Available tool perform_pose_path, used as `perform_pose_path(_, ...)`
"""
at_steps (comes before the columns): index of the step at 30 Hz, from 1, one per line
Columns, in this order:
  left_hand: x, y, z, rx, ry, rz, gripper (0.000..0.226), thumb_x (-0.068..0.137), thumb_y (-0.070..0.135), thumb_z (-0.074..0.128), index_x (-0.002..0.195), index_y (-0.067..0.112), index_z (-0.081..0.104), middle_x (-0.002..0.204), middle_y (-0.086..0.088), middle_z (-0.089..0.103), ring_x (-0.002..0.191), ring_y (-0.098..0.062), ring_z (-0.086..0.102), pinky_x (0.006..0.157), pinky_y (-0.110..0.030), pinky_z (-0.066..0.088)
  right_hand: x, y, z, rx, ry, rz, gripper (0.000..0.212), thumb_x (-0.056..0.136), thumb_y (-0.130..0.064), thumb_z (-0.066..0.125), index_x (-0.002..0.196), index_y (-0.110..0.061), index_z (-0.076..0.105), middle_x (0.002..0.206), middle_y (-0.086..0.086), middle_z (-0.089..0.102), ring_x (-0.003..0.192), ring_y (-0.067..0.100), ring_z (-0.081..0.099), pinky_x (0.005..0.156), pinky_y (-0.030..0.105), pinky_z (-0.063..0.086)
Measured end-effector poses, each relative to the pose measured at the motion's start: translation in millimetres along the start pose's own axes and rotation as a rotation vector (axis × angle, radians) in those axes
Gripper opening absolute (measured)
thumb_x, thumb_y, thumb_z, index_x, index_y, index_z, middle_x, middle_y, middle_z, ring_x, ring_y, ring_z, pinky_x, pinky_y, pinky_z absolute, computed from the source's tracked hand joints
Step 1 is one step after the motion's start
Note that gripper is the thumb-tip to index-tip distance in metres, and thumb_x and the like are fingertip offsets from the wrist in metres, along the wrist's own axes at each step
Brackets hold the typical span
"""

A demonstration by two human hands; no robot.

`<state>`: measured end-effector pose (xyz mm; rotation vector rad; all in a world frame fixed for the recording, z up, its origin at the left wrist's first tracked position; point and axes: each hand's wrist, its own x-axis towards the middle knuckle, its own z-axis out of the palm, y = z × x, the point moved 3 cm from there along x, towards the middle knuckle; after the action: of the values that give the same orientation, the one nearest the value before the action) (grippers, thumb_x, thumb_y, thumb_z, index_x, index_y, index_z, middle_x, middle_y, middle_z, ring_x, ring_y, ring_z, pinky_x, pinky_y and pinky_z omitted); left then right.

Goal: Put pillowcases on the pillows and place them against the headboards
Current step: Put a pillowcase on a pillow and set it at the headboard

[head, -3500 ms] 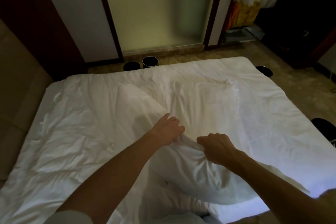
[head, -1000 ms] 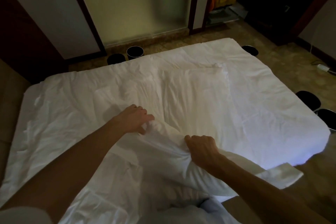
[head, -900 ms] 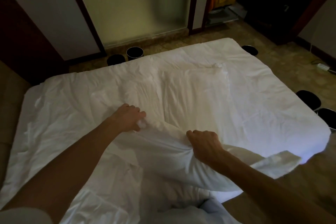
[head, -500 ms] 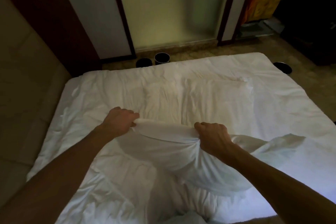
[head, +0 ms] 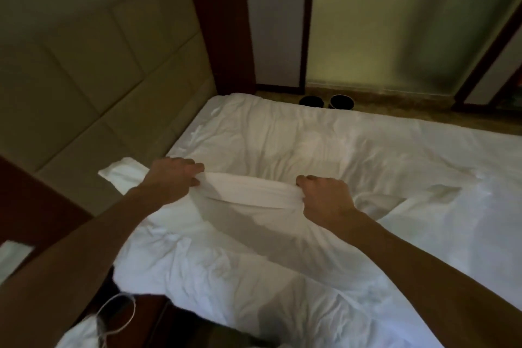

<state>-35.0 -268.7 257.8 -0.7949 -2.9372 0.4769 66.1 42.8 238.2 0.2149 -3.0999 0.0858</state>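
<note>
A white pillow in its pillowcase [head: 243,223] hangs lifted over the near part of the white bed [head: 353,144]. My left hand [head: 169,178] grips one end of its bunched top edge and my right hand [head: 324,198] grips the other end, so the fabric stretches between them. One case flap [head: 121,174] sticks out left past my left hand, and another flap [head: 418,200] trails to the right on the sheet. The padded beige headboard [head: 84,65] stands at the left, close to my left hand.
Two black round bins [head: 327,101] stand on the floor beyond the bed's far edge, before a frosted glass panel [head: 395,22]. A dark wooden nightstand [head: 36,206] sits at the near left. A thin white cable loop [head: 115,316] lies at the bottom left.
I have lifted the pillow and carried it left toward the headboard, both hands keeping their grip. My view has swung left, so the headboard now fills the left side.
</note>
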Motion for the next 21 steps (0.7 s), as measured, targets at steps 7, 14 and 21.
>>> perform_pose_path(7,-91,-36,7,-0.001,-0.055,-0.226,0.028,0.095,0.044,0.053,0.121,0.036,0.056,0.111,0.01,0.066,0.1,-0.018,0.065,0.072,-0.032,0.053,16,-64,-3,-0.012,0.039,-0.17,0.028,0.079,-0.009,0.059,0.105,-0.021,0.055,0.092,-0.003,0.065,0.08,0.022,0.066,0.058,0.027,0.038)
perform_pose_path(14,-125,-66,38,-0.029,-0.069,-0.32,0.025,0.094,0.046,0.052,0.117,0.037,0.055,0.105,0.011,0.064,0.098,-0.016,0.065,0.069,-0.031,0.053,59,-106,8,-0.044,0.067,-0.284,0.035,0.077,-0.004,0.055,0.108,-0.02,0.054,0.092,-0.003,0.063,0.079,0.022,0.063,0.056,0.028,0.037)
perform_pose_path(21,-104,-103,81,-0.098,-0.068,-0.341,0.026,0.096,0.048,0.049,0.117,0.034,0.055,0.106,0.012,0.066,0.094,-0.016,0.066,0.064,-0.029,0.048,133,-128,24,-0.101,0.069,-0.298,0.034,0.075,-0.004,0.057,0.104,-0.021,0.056,0.091,-0.004,0.064,0.077,0.021,0.063,0.054,0.027,0.036)
